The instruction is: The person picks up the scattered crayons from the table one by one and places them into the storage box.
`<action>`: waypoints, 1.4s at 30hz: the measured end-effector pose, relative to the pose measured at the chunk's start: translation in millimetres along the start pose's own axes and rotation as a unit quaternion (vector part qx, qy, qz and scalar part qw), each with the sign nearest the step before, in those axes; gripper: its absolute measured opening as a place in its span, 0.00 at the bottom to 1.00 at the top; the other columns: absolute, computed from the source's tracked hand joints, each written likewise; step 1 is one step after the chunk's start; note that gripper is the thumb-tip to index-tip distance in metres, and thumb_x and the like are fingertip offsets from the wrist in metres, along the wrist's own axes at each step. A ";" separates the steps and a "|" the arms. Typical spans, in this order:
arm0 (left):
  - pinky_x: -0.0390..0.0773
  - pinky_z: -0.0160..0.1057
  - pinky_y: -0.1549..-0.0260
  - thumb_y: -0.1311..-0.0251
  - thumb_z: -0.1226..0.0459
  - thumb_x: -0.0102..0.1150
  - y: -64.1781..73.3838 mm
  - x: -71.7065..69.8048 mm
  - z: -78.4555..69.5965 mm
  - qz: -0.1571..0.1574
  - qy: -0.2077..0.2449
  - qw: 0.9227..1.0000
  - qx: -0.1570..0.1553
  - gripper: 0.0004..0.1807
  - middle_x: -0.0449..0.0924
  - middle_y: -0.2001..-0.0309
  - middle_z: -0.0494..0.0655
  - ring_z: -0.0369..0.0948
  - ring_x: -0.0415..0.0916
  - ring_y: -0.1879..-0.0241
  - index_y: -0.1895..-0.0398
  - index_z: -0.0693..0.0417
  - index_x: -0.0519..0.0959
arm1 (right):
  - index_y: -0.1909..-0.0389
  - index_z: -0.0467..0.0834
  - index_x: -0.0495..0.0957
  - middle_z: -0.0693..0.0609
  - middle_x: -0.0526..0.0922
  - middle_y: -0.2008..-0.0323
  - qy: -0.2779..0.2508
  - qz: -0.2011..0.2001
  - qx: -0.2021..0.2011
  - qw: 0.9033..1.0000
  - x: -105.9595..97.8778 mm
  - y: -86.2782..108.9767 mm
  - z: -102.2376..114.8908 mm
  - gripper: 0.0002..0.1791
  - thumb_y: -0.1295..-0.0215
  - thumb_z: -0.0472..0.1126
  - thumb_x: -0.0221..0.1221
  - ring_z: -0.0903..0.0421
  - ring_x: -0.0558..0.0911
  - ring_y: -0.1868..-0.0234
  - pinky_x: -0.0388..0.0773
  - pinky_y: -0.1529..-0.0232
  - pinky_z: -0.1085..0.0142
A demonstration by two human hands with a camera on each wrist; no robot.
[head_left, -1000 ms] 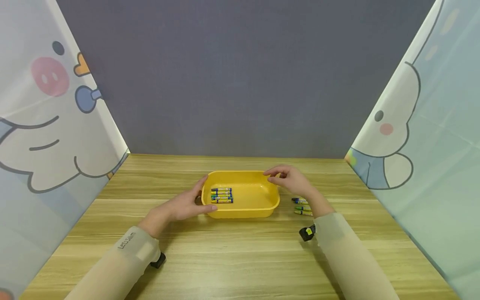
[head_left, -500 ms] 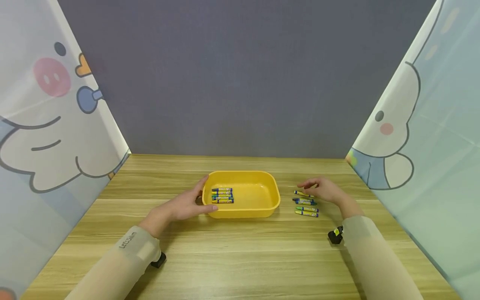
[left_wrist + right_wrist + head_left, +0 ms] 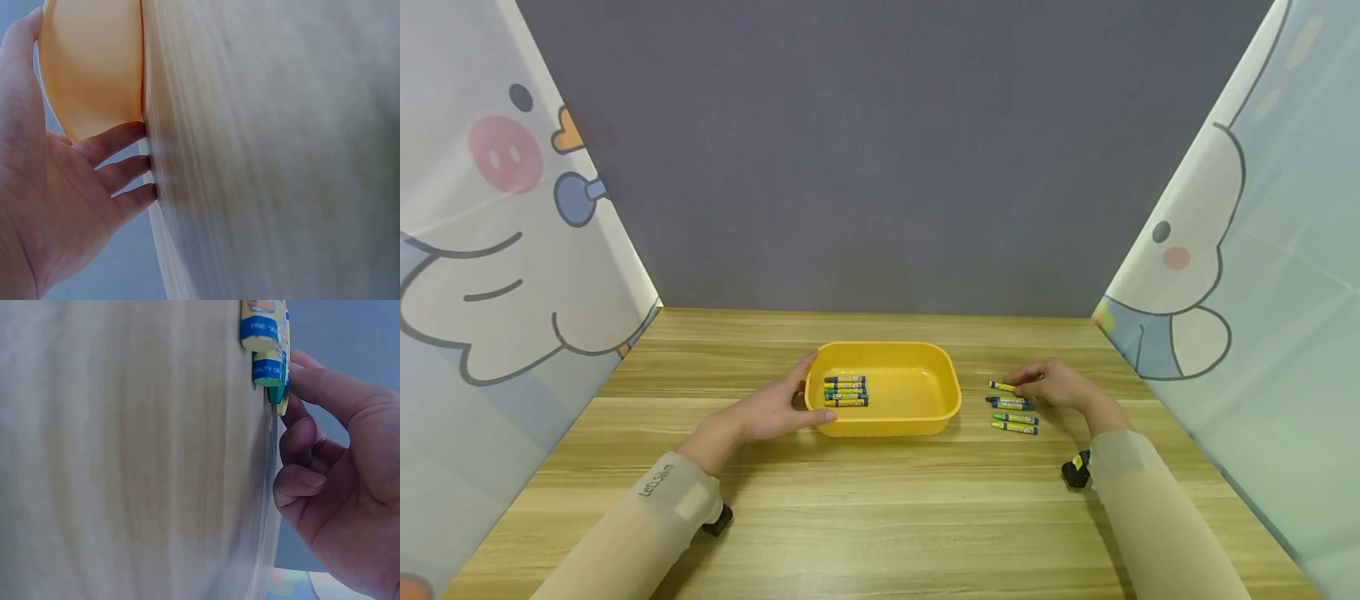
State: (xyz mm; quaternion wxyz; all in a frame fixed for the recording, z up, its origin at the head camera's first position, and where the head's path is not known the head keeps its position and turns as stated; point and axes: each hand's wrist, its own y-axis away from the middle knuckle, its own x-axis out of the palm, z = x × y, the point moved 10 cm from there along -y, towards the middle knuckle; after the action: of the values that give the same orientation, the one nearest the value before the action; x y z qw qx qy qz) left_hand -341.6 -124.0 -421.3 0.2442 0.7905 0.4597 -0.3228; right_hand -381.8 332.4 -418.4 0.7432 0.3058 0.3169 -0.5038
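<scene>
My left hand [image 3: 769,412] holds the left end of a yellow plastic tray [image 3: 887,427], thumb along the near rim and fingers round the outer wall. In the left wrist view, its spread fingertips reach down to the wooden table. Several crayons [image 3: 847,386] lie side by side in the tray's left part. To the right of the tray, my right hand [image 3: 1054,384] pinches the right end of a yellow-wrapped crayon [image 3: 1001,386] between thumb and fingers. That crayon is the farthest back of its group, and the hand hides part of it.
In front of the right hand, dark blue crayons [image 3: 1012,406], a green-tipped crayon [image 3: 1016,418] and a yellow crayon [image 3: 1014,428] lie in a loose row on the table [image 3: 880,500]. A grey panel [image 3: 880,167] stands behind the table, with cartoon-printed sheets at both sides.
My right hand has moved from the tray's right rim to the crayons at the right and lowered its thumb and fingers onto the farthest one. The left hand stays on the tray.
</scene>
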 end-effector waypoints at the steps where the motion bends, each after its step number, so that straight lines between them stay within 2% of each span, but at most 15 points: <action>1: 0.68 0.65 0.23 0.36 0.30 0.69 -0.1 0.0 -0.2 0.000 0.001 1.000 0.001 0.71 0.75 0.23 0.56 0.53 0.75 0.25 0.07 0.44 0.33 | 0.41 0.41 0.90 0.41 0.91 0.43 0.002 -0.001 0.000 1.000 -0.2 -0.5 -0.5 0.15 0.22 0.41 0.67 0.55 0.82 0.52 0.78 0.50 0.60; 5: 0.67 0.65 0.22 0.36 0.30 0.69 -0.2 0.1 -0.2 0.001 0.004 1.000 0.001 0.70 0.74 0.22 0.56 0.53 0.74 0.25 0.07 0.43 0.33 | 0.41 0.42 0.90 0.43 0.92 0.46 0.008 -0.011 -0.004 1.000 -1.9 -1.8 -0.8 0.15 0.22 0.42 0.66 0.55 0.81 0.52 0.77 0.49 0.61; 9: 0.68 0.64 0.23 0.36 0.30 0.69 -0.4 0.8 0.7 0.004 0.005 1.000 -0.001 0.70 0.75 0.23 0.55 0.52 0.75 0.25 0.07 0.42 0.32 | 0.38 0.43 0.89 0.46 0.91 0.54 -0.003 -0.024 0.006 1.000 -4.8 -1.2 -0.4 0.17 0.20 0.44 0.65 0.55 0.78 0.63 0.75 0.57 0.63; 11: 0.68 0.64 0.22 0.36 0.30 0.69 -0.1 0.7 1.1 0.003 0.005 1.000 -0.005 0.71 0.76 0.23 0.55 0.52 0.75 0.25 0.07 0.42 0.33 | 0.36 0.45 0.88 0.46 0.90 0.53 -0.002 -0.034 0.008 0.999 -7.0 -0.6 2.0 0.18 0.19 0.46 0.63 0.54 0.76 0.64 0.75 0.61 0.62; 14: 0.68 0.64 0.22 0.36 0.29 0.69 -0.2 0.7 0.5 0.003 0.001 1.000 -0.004 0.71 0.76 0.23 0.55 0.52 0.75 0.25 0.07 0.42 0.33 | 0.34 0.48 0.88 0.44 0.89 0.45 0.002 -0.054 0.006 0.999 -11.1 1.1 9.7 0.20 0.17 0.51 0.62 0.53 0.80 0.58 0.78 0.59 0.61; 17: 0.68 0.64 0.22 0.36 0.29 0.69 -0.2 0.7 0.0 0.002 -0.002 1.000 -0.002 0.71 0.75 0.23 0.56 0.53 0.74 0.25 0.07 0.42 0.33 | 0.33 0.48 0.87 0.41 0.87 0.40 0.002 -0.071 -0.010 0.997 -15.7 2.6 23.1 0.21 0.17 0.53 0.62 0.50 0.82 0.52 0.80 0.56 0.59; 20: 0.67 0.65 0.22 0.37 0.29 0.69 0.2 0.4 0.6 0.001 -0.003 1.000 -0.003 0.70 0.75 0.22 0.56 0.53 0.74 0.25 0.07 0.41 0.33 | 0.34 0.49 0.87 0.41 0.86 0.39 -0.001 -0.084 -0.028 0.996 -19.5 2.1 38.4 0.20 0.17 0.53 0.62 0.49 0.82 0.53 0.81 0.57 0.58; 27: 0.67 0.66 0.23 0.36 0.29 0.68 -1.1 -0.3 0.5 -0.001 -0.006 1.000 -0.002 0.71 0.72 0.20 0.59 0.55 0.74 0.24 0.07 0.43 0.32 | 0.37 0.55 0.89 0.46 0.87 0.42 -0.012 -0.091 -0.056 0.994 -21.0 -3.5 80.3 0.17 0.19 0.53 0.64 0.49 0.81 0.56 0.79 0.58 0.59; 34: 0.67 0.66 0.22 0.36 0.28 0.68 -1.2 -0.9 1.1 -0.001 -0.013 1.000 -0.005 0.71 0.72 0.20 0.60 0.56 0.73 0.23 0.07 0.43 0.33 | 0.38 0.56 0.90 0.47 0.86 0.50 -0.046 -0.075 -0.075 0.993 -6.1 -14.8 122.2 0.16 0.20 0.52 0.65 0.54 0.72 0.70 0.71 0.70 0.64; 42: 0.67 0.65 0.22 0.37 0.27 0.67 -1.1 -1.3 1.7 -0.001 -0.020 1.000 -0.008 0.71 0.71 0.20 0.61 0.58 0.73 0.23 0.07 0.43 0.33 | 0.42 0.52 0.92 0.48 0.87 0.50 -0.065 -0.043 -0.120 0.990 35.5 -33.7 171.8 0.13 0.21 0.46 0.66 0.55 0.70 0.71 0.69 0.69 0.65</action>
State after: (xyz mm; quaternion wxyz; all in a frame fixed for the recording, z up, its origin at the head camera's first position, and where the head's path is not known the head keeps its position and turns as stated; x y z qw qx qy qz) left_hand -343.5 -125.5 -421.6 0.2590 0.7817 0.4581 -0.3347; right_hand -375.2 169.5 -345.5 0.7713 0.1668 0.3389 -0.5122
